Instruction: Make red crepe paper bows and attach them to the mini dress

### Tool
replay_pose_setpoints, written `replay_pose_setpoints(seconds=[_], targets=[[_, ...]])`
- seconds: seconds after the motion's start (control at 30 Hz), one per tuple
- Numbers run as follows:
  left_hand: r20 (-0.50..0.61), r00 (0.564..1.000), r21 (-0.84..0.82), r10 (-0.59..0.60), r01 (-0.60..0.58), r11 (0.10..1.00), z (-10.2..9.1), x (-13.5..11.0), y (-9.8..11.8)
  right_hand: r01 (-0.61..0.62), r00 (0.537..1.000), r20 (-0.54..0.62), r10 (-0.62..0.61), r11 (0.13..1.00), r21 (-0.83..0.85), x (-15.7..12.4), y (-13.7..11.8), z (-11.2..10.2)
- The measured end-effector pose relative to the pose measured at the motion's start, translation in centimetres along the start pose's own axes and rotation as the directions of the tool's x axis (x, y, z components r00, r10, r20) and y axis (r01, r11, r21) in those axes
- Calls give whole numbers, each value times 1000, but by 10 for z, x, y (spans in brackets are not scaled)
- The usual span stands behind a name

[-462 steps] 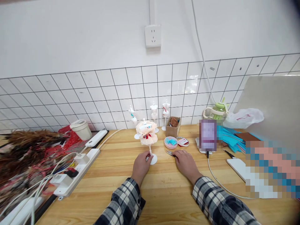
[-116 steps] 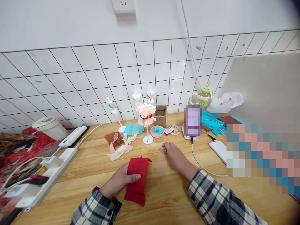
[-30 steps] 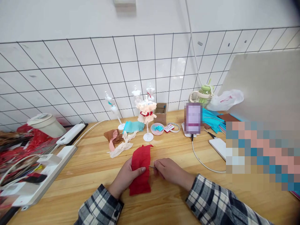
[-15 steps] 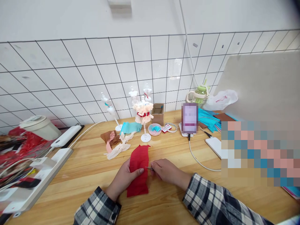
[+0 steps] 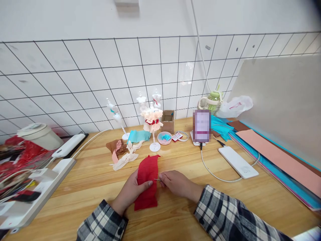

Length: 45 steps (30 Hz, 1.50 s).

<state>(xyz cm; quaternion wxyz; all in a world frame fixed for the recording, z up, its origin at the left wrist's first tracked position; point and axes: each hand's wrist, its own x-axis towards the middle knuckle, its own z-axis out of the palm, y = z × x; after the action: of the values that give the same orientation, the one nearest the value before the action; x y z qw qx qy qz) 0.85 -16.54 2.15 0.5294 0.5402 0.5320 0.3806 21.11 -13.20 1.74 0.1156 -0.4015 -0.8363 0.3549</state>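
Red fabric strip is pinched by the left hand, thumb in front and fingers behind, over the middle of the tabletop, toward its near edge. The right hand grips a slim metal tool, perhaps snips, though most of it is hidden by the fingers; its tip overlaps the strip's right edge beside the left thumb. For clean work, hold the strip taut around that tip, draw the thumb back from the point, and make small, straight movements.
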Motion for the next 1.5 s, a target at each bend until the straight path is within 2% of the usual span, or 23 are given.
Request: replay_pose_setpoints(seconds=[0.2,0.43,0.83,1.0,1.5], targets=[[15,1000,-12,21,-21,1000,0,-1,2,-14,1000,-3,14,999,-31,-1,-3,-2],[10,1000,30,22,-22,999,2,-2,5,35,999,12,-36,998,48,-2,-1,-1],[15,999,58,39,-39,998,4,-2,8,27,1000,8,-27,999,-21,-2,-2,1],[27,998,47,57,-58,997,4,-2,6,47,999,-3,-47,999,14,-3,-3,1],[55,996,43,68,-71,997,5,-2,7,17,999,28,-16,999,-52,-3,-6,-1]])
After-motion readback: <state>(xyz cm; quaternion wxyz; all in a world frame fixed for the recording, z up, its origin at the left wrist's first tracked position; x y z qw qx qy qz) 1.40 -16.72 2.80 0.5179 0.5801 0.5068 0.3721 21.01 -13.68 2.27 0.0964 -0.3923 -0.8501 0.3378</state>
